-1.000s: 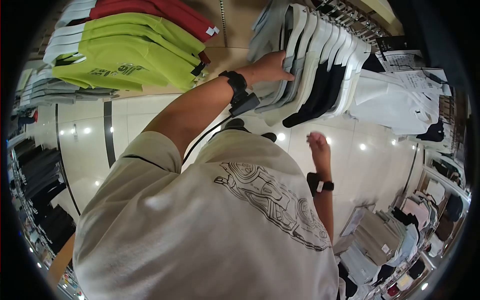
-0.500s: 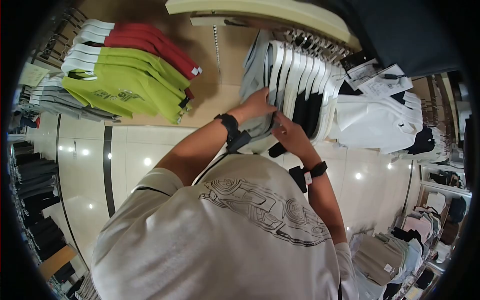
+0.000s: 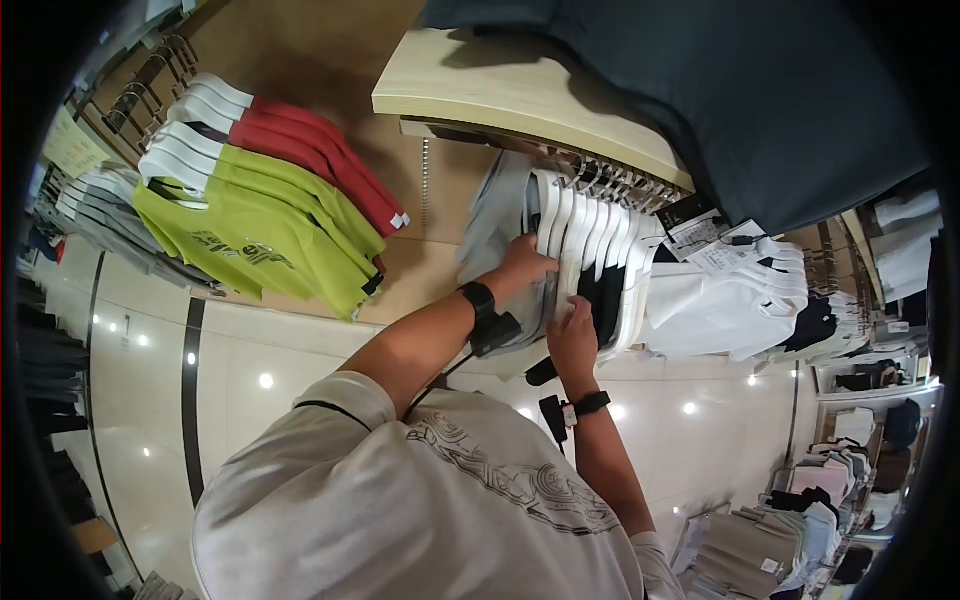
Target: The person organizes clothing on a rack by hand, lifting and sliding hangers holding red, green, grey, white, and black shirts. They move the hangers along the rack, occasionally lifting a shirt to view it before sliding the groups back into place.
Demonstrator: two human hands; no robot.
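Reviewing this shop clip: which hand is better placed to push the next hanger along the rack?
Probably left. The left hand lies high on the hanging shirts, nearer the hangers; the right hand sits lower, at their hems.

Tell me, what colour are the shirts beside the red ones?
Those shirts are lime green, with a dark print; the head view shows them best.

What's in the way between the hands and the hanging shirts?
Nothing visible. The left hand and the right hand both rest right on the hanging shirts, with no gap and no other thing between them.
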